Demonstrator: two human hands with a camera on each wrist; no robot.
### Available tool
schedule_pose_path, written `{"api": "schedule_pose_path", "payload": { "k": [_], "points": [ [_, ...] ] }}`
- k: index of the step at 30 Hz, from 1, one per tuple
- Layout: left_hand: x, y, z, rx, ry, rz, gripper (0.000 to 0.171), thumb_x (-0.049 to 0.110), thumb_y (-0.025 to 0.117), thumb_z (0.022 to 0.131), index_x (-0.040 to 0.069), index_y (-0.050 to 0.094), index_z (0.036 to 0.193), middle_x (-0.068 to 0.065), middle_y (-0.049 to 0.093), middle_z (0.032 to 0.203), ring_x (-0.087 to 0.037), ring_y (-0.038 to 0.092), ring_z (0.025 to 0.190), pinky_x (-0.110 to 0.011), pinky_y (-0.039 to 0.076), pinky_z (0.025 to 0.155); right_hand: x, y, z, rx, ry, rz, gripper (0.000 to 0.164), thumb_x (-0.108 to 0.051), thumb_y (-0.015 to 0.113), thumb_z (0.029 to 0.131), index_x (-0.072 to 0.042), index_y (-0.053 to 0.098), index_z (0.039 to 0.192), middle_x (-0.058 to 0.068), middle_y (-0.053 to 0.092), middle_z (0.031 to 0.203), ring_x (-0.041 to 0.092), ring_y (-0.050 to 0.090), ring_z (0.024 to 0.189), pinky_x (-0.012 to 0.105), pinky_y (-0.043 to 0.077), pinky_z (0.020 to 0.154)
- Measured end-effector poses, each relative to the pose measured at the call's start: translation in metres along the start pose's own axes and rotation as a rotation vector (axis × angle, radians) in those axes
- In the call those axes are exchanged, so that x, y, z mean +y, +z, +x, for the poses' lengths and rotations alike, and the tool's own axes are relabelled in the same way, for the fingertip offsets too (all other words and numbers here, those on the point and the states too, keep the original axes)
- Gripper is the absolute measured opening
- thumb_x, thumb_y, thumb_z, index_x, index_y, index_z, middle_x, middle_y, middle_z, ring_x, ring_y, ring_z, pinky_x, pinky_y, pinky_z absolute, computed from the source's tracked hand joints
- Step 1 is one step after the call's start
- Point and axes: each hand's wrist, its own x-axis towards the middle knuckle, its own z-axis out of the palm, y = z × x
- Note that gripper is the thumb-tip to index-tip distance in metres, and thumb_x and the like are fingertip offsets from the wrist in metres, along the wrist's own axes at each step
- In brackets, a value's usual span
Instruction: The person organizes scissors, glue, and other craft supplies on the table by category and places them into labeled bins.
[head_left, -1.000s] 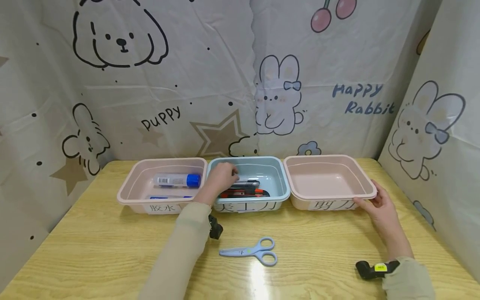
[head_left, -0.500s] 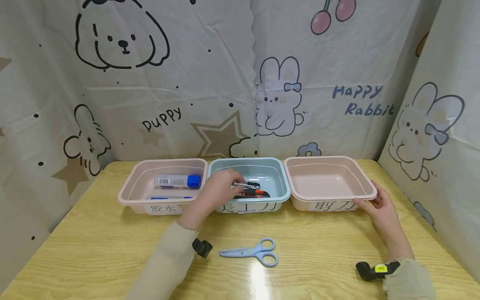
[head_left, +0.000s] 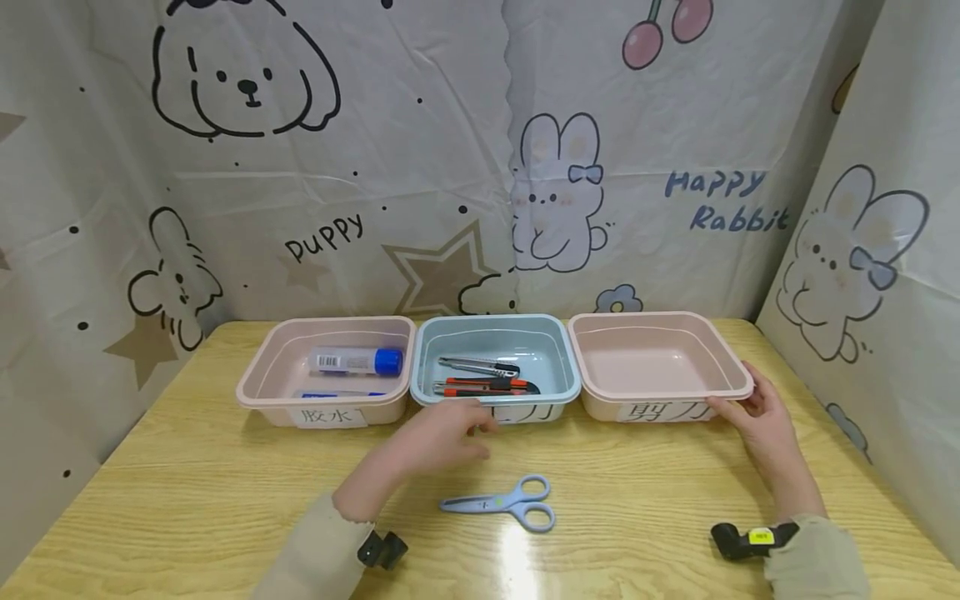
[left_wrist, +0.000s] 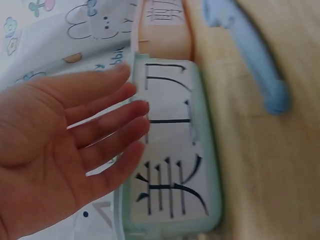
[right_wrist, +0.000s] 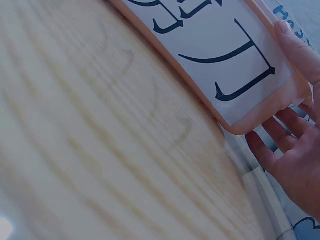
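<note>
My left hand (head_left: 442, 437), fingers loosely extended and holding nothing, hovers before the front wall of the middle blue bin (head_left: 517, 340). In that bin lie a silver utility knife (head_left: 480, 366) and red-and-black utility knives (head_left: 491, 385). Blue scissors (head_left: 498, 503) rest on the table just in front of the hand, handles pointing right; part of them shows blurred in the left wrist view. At the right, my right hand (head_left: 768, 429) grips the front right corner of a pink bin (head_left: 645, 371), thumb on the rim and fingers around the side. That bin holds nothing.
Another pink bin (head_left: 262, 371) stands at the left, with a blue-capped glue tube (head_left: 348, 361) and a second blue-and-clear item (head_left: 341, 396) inside. All three bins carry paper labels and sit in a row against a printed curtain (head_left: 450, 167).
My left hand has let go of the silver utility knife, which now lies in the blue bin, and has drawn back toward the front. The right hand keeps its grip.
</note>
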Motion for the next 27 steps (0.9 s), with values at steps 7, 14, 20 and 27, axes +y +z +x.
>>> {"api": "schedule_pose_path", "payload": {
  "k": [7,14,20,27],
  "points": [
    [-0.002,0.013,-0.011,-0.146,0.001,-0.025,0.019,0.017,0.067,0.081,0.011,0.067,0.099,0.003,0.062,0.09,-0.009,0.056,0.079,-0.02,0.045,0.068,0.001,-0.001,-0.001,0.002,0.011,-0.041,0.077,-0.009,0.066,0.082,-0.016,0.023,0.145,-0.008,0.044,0.125,-0.006,0.044,0.099,0.002,0.037,0.077],
    [-0.001,0.026,-0.016,-0.256,-0.004,0.022,0.022,0.028,0.079,0.068,0.015,0.064,0.078,0.006,0.052,0.07,-0.003,0.042,0.064,-0.017,0.037,0.059,0.001,-0.001,-0.001,-0.001,0.004,-0.03,0.076,-0.008,0.067,0.082,-0.015,0.025,0.144,-0.01,0.046,0.121,-0.008,0.046,0.097,0.002,0.038,0.077],
    [0.002,0.032,-0.015,-0.255,-0.018,0.106,0.024,0.024,0.079,0.068,0.016,0.058,0.074,0.008,0.045,0.069,-0.004,0.04,0.063,-0.018,0.036,0.058,0.002,-0.001,0.0,-0.002,-0.008,0.013,0.075,-0.007,0.067,0.081,-0.015,0.027,0.144,-0.01,0.047,0.119,-0.006,0.047,0.098,0.002,0.039,0.077],
    [0.005,0.038,-0.015,-0.216,-0.005,0.121,0.014,0.015,0.072,0.075,0.014,0.058,0.078,0.008,0.045,0.072,-0.004,0.04,0.064,-0.017,0.037,0.06,0.001,0.0,-0.001,-0.013,-0.009,0.051,0.075,-0.005,0.067,0.081,-0.013,0.026,0.143,-0.011,0.048,0.116,-0.006,0.048,0.097,0.003,0.04,0.076]
  ]
}}
